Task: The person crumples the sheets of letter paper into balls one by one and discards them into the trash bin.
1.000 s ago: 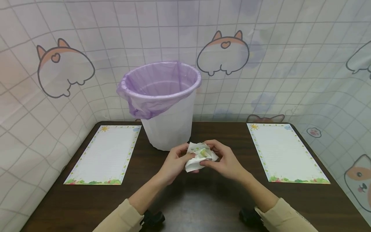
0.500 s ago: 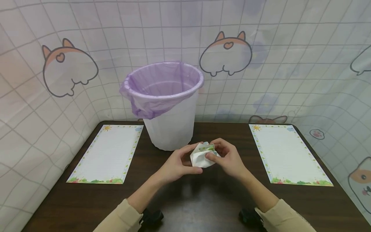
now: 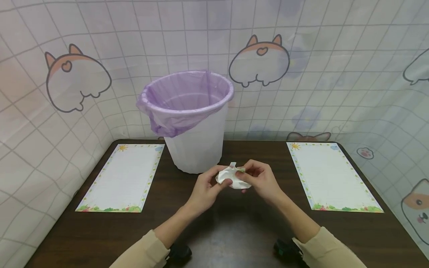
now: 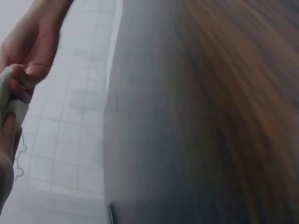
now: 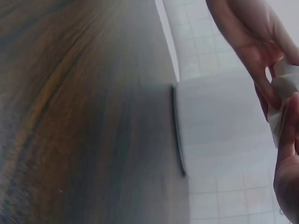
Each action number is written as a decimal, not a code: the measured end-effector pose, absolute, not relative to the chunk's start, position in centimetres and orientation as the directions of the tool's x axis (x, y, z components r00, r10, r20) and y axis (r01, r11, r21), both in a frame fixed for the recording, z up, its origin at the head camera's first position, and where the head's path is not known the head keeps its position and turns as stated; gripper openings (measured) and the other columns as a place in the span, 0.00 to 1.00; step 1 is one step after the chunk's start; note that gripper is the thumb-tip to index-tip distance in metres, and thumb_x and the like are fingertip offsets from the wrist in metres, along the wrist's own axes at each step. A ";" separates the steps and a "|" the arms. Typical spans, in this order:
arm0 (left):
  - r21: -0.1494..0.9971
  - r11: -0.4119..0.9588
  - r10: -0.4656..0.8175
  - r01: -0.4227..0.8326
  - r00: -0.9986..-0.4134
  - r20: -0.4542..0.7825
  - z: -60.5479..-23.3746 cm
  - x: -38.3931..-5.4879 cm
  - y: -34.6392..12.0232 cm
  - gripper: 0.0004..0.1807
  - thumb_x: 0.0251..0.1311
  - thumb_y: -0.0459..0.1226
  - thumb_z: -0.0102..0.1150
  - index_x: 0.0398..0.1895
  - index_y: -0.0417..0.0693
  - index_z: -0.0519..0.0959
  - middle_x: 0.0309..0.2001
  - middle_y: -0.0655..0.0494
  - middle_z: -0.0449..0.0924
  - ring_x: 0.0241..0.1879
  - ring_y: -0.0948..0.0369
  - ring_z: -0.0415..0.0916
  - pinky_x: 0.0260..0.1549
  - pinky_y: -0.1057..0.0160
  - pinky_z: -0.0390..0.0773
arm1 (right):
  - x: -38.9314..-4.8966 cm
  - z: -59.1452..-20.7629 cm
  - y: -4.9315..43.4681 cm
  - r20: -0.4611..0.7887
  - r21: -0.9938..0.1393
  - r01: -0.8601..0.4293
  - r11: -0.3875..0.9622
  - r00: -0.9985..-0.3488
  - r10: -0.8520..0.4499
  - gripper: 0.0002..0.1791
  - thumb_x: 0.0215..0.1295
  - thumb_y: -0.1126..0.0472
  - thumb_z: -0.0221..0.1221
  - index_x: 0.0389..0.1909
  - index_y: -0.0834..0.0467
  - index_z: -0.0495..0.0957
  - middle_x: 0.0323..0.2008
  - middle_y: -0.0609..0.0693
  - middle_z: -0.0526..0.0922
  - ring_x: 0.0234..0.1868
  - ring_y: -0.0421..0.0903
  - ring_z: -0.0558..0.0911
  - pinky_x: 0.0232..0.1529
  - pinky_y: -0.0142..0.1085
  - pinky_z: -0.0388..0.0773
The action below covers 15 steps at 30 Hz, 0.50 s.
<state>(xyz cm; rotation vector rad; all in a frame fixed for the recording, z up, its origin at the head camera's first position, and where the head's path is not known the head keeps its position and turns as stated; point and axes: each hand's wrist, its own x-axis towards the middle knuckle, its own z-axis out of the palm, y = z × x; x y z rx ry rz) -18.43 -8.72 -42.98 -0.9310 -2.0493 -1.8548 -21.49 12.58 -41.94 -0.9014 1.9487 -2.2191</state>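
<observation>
A crumpled sheet of white paper [image 3: 230, 174] with some green print is held in the air between both hands, in front of the bin. My left hand [image 3: 203, 190] pinches its left side, thumb on the near face and fingers behind. From the right, my right hand [image 3: 266, 182] grips it with the thumb pressed on top. Both wrist views catch the paper only at the frame edge: the left one shows part of the wad [image 4: 17, 109], the right one a folded piece of the paper [image 5: 286, 86] between the hands.
A white bin [image 3: 201, 149] with a purple liner [image 3: 174, 123] stands at the back, left of centre. Flat sheets with leafy borders lie on the dark table [image 3: 231, 230]: a left sheet [image 3: 122, 178] and a right sheet [image 3: 335, 176]. A patterned cloth [image 3: 187, 41] hangs behind.
The paper has been turned and squeezed into a smaller, flatter wad, with less green print showing. The left fingers opened around it, then closed back on it.
</observation>
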 end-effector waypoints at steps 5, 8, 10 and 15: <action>0.827 -0.020 0.173 0.562 -0.813 0.557 -42.5 -18.9 -8.6 0.10 0.67 0.27 0.63 0.50 0.35 0.83 0.43 0.44 0.84 0.37 0.61 0.79 0.36 0.67 0.81 | -21.4 -41.8 12.4 0.406 -0.913 -0.335 -0.232 -0.797 -0.447 0.04 0.71 0.74 0.60 0.40 0.73 0.76 0.36 0.53 0.84 0.28 0.47 0.84 0.28 0.43 0.86; 0.838 -0.016 0.085 0.546 -0.834 0.545 -42.3 -19.2 -8.6 0.06 0.67 0.26 0.63 0.45 0.34 0.85 0.38 0.46 0.84 0.34 0.62 0.78 0.34 0.69 0.80 | -21.3 -41.9 12.2 0.405 -0.913 -0.309 -0.267 -0.769 -0.495 0.12 0.70 0.73 0.62 0.48 0.77 0.74 0.41 0.56 0.82 0.34 0.50 0.86 0.36 0.45 0.87; 0.842 -0.011 0.024 0.540 -0.841 0.540 -42.3 -19.4 -8.6 0.05 0.67 0.27 0.64 0.42 0.34 0.86 0.35 0.46 0.84 0.32 0.62 0.78 0.32 0.70 0.79 | -21.2 -41.9 12.0 0.400 -0.915 -0.299 -0.271 -0.757 -0.516 0.19 0.66 0.73 0.66 0.53 0.77 0.72 0.46 0.57 0.80 0.40 0.51 0.86 0.41 0.44 0.86; 0.834 -0.023 -0.080 0.551 -0.833 0.548 -42.3 -19.3 -8.5 0.06 0.66 0.29 0.66 0.41 0.33 0.86 0.35 0.44 0.85 0.30 0.62 0.78 0.29 0.70 0.78 | -21.0 -42.0 11.5 0.423 -0.902 -0.412 -0.132 -0.779 -0.463 0.27 0.58 0.73 0.73 0.58 0.67 0.75 0.56 0.55 0.76 0.48 0.49 0.81 0.43 0.35 0.84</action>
